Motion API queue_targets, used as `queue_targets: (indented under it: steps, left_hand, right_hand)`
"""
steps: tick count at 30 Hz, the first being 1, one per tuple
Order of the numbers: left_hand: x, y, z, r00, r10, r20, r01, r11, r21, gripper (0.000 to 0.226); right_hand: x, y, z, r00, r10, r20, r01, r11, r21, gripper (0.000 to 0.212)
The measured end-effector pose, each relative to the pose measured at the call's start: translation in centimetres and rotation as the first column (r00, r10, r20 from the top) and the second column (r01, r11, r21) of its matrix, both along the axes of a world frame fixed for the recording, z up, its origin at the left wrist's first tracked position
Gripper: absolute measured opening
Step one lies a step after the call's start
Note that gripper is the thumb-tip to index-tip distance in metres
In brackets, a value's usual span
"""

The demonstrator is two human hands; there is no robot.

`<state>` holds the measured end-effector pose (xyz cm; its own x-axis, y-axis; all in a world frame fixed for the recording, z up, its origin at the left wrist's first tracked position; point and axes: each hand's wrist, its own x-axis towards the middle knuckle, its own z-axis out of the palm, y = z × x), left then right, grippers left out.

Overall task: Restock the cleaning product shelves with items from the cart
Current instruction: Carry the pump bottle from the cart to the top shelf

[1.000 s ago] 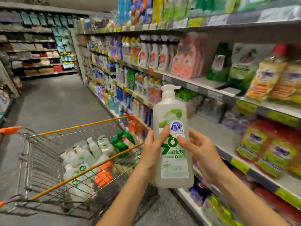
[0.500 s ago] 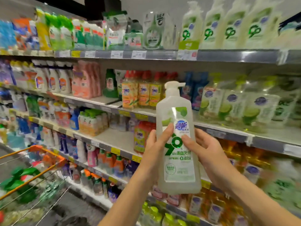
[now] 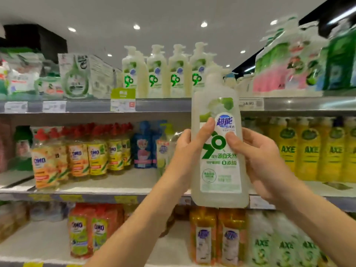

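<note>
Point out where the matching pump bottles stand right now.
Head view: the matching pump bottles stand on the top shelf, centre, just up-left of the held bottle.

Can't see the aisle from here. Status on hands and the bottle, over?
Left hand and right hand both grip the pump bottle, upright, at mid-shelf height. Matching bottles stand on the top shelf. Nothing seen in the way.
</note>
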<state>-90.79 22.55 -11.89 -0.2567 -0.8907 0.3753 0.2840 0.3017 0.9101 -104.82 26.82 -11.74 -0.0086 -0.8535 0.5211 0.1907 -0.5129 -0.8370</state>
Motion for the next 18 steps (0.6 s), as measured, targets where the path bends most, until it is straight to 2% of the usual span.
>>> queue_targets:
  steps: [2, 6, 8, 10, 12, 14, 16, 18]
  left_hand:
    - [-1.7, -2.5, 2.6, 0.999, 0.012, 0.052, -0.007, 0.997, -0.082, 0.075]
    - [-3.3, -7.4, 9.3, 0.978, 0.074, 0.195, -0.013, 0.954, -0.299, 0.053]
    - [-3.2, -10.0, 12.6, 0.94, 0.195, 0.279, -0.05, 0.889, -0.454, 0.05]
    - [-2.7, -12.8, 15.1, 0.878, 0.374, 0.301, -0.115, 0.772, -0.625, 0.047]
    - [-1.9, -15.6, 17.0, 0.8, 0.515, 0.308, -0.172, 0.689, -0.704, 0.04]
    - [-0.8, -18.5, 18.3, 0.711, 0.573, 0.407, -0.15, 0.69, -0.708, 0.037]
    - [0.0, -21.2, 18.8, 0.558, 0.617, 0.555, -0.039, 0.688, -0.725, 0.029]
    - [0.4, -23.6, 18.6, 0.374, 0.679, 0.632, 0.067, 0.659, -0.749, 0.023]
  right_hand:
    - [-1.5, -2.1, 2.5, 1.0, -0.016, -0.002, 0.015, 0.999, -0.044, 0.027]
    - [-3.4, -6.9, 7.9, 0.999, -0.035, -0.002, 0.034, 0.992, -0.118, 0.025]
    - [-4.3, -9.5, 10.8, 0.998, -0.06, 0.014, 0.061, 0.986, -0.155, 0.019]
    - [-5.1, -12.3, 13.8, 0.996, -0.083, 0.024, 0.086, 0.98, -0.18, 0.021]
    - [-5.9, -15.0, 16.5, 0.993, -0.112, 0.024, 0.115, 0.971, -0.211, 0.022]
    - [-6.8, -17.7, 18.4, 0.989, -0.142, 0.041, 0.147, 0.958, -0.244, 0.02]
    - [-7.5, -20.1, 19.6, 0.978, -0.205, 0.035, 0.207, 0.941, -0.267, 0.016]
    - [-8.1, -22.5, 20.1, 0.966, -0.257, 0.005, 0.249, 0.928, -0.277, 0.015]
